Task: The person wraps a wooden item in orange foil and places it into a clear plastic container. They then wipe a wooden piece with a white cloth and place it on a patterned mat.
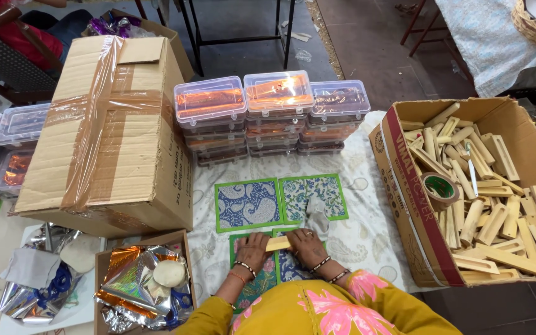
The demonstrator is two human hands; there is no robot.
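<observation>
My left hand [253, 249] and my right hand [306, 244] both grip a short pale wooden piece [278, 244], held level between them. Under my hands lie two patterned cloth-covered cards with green borders, one green and pink [257, 285], one blue [288, 263]. Just beyond them lie a blue paisley card [247, 204] and a lighter floral card [313, 194], side by side on a white printed cloth [361, 236].
An open cardboard box [412, 205] at right holds several wooden pieces and a tape roll [440, 188]. Stacks of clear plastic cases [272, 111] stand behind the cards. A large taped carton [113, 130] sits at left, with a box of shiny foil wrappers [144, 285] below it.
</observation>
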